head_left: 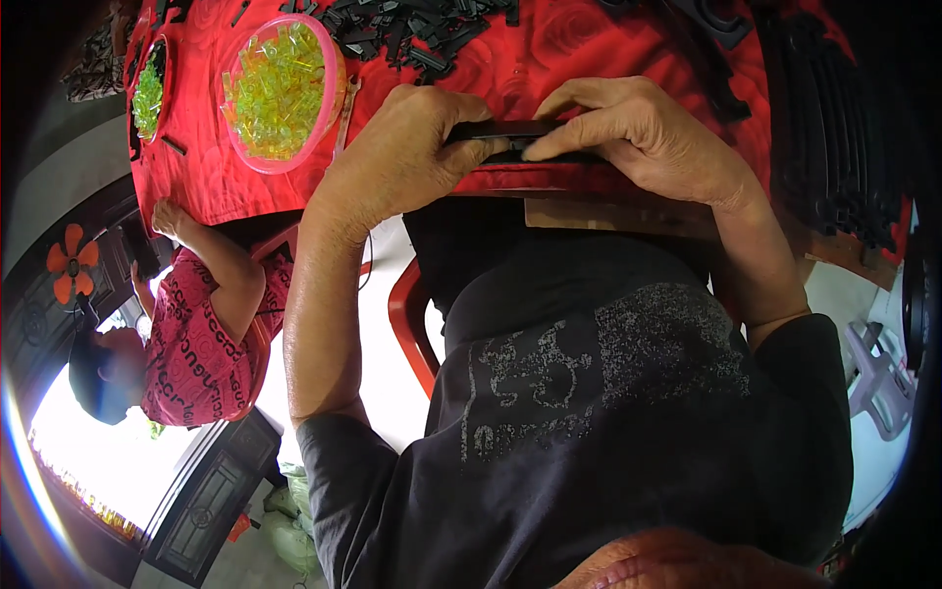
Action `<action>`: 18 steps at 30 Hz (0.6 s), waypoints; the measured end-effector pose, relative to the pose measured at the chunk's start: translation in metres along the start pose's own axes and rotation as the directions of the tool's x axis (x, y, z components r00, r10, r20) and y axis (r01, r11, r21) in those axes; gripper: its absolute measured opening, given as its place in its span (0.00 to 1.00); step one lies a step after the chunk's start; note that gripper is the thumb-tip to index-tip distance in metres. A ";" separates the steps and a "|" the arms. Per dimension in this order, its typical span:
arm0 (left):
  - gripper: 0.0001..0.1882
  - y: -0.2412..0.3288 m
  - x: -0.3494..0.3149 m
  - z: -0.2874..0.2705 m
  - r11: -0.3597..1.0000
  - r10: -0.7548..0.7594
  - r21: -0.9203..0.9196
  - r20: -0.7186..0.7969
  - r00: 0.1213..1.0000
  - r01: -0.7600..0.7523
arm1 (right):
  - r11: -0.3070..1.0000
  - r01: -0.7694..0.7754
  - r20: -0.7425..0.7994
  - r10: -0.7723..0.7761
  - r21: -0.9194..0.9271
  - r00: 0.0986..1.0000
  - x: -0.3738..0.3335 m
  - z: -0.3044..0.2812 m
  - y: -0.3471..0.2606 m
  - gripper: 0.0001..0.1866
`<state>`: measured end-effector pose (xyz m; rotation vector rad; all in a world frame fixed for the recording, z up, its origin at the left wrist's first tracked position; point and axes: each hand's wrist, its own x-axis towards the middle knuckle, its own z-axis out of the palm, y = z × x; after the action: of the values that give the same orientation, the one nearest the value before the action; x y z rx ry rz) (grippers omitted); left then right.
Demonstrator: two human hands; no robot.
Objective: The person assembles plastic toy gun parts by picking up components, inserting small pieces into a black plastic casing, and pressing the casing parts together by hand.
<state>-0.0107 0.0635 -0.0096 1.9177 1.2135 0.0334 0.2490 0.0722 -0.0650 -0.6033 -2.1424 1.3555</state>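
Note:
A long black plastic piece point(502, 129) is held level between my hands, over the near edge of the red table. My left hand point(417, 142) pinches its left end between thumb and fingers. On the other end, my right hand point(638, 133) is closed, with its fingertips pressed to the middle of the piece. The fingers cover part of the piece, and whatever small part may sit between the fingertips is too hidden to tell. To the left of my left hand stands a round pink basin point(334, 98) full of small clear yellow-green plastic pieces point(277, 93).
Small black plastic parts point(422, 34) lie heaped behind my hands on the red tablecloth point(554, 49). Long black curved parts point(824, 128) are stacked at the right. A smaller tray of green pieces point(147, 101) is at the far left, near a seated person in a red patterned shirt point(211, 339).

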 end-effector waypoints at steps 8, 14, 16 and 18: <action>0.09 -0.001 -0.003 0.010 0.999 0.008 -0.031 -0.033 0.999 -0.009 | 1.000 -0.029 0.041 0.029 0.000 0.999 -0.004 0.001 0.005 0.21; 0.09 -0.010 -0.002 0.016 1.000 0.030 -0.002 -0.026 0.999 -0.030 | 0.999 0.015 0.030 -0.013 -0.049 0.999 -0.005 0.007 0.015 0.20; 0.09 -0.013 -0.001 0.018 1.000 0.031 0.004 -0.022 0.999 -0.031 | 0.962 0.106 -0.005 -0.110 -0.251 0.994 -0.003 0.008 0.015 0.18; 0.11 -0.013 0.000 0.022 0.996 0.025 -0.086 -0.086 0.996 -0.033 | 0.966 0.093 -0.011 -0.099 -0.241 0.995 -0.004 0.011 0.016 0.17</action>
<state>-0.0107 0.0514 -0.0320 1.8739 1.2198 0.1817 0.2469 0.0685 -0.0838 -0.5955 -2.3041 1.0406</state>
